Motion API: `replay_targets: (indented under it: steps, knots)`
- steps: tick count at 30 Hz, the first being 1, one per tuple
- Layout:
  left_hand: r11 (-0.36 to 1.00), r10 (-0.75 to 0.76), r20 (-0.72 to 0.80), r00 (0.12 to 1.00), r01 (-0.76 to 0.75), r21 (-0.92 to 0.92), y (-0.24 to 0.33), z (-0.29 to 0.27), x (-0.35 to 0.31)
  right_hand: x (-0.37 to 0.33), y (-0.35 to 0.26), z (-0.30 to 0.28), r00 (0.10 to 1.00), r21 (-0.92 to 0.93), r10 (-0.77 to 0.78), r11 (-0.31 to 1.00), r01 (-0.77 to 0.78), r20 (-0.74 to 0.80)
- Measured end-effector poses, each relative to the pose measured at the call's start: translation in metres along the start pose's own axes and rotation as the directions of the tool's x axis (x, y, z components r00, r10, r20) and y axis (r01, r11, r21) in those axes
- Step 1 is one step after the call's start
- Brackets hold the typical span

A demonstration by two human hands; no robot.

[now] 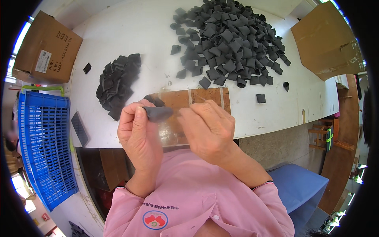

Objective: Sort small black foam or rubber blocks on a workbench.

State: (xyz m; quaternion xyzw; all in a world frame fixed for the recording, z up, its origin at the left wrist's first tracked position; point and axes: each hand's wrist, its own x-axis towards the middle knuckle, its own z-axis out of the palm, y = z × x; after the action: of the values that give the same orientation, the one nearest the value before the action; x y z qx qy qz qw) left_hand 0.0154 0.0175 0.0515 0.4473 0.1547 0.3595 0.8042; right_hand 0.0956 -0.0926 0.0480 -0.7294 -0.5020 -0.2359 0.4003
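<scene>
My left hand (138,132) is closed in a pinch, thumb against forefinger, on the left end of a dark grey tubular piece (159,114). The piece is held above a brown board (170,98), its free end pointing to my right hand (209,130). That hand is curled, its fingertips drawn together and blurred, just beside the piece; I cannot tell whether it grips anything.

The board lies at the near edge of a white table (130,27). Left of it sits a compact heap of dark flat pieces (118,83); beyond it spreads a larger pile of dark tubular pieces (233,39), with one loose piece (260,98) near the right side. A brown carton (47,51) stands at far left, above a blue crate (45,146) in view.
</scene>
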Motion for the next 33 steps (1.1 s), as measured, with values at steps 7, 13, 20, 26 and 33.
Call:
replay_targets:
  steps: [7, 13, 20, 26, 33]
  knots:
    - [0.978, -0.028, 0.193, 0.981, 0.067, -0.198, 0.006, 0.016, 0.000, -0.006, 0.000, -0.014, 0.923, 0.438, 0.368, 0.816, -0.376, 0.107]
    - [0.997, -0.072, 0.038, 0.997, 0.072, -0.004, -0.004, 0.009, -0.010, 0.002, -0.002, -0.017, 0.946, 0.379, 0.276, 0.867, -0.322, 0.171]
    - [0.995, -0.057, -0.010, 0.998, 0.057, 0.082, -0.008, -0.002, -0.010, -0.009, 0.010, 0.006, 0.988, 0.110, 0.088, 0.989, -0.102, 0.129]
    - [0.995, -0.051, -0.045, 0.998, 0.055, 0.078, -0.010, -0.001, -0.009, 0.000, 0.000, 0.001, 0.990, 0.172, 0.126, 0.979, -0.113, -0.065]
    - [0.985, 0.031, -0.019, 0.999, -0.027, 0.171, -0.008, -0.001, -0.010, -0.006, 0.009, 0.002, 0.994, 0.048, 0.013, 0.999, -0.018, 0.112]
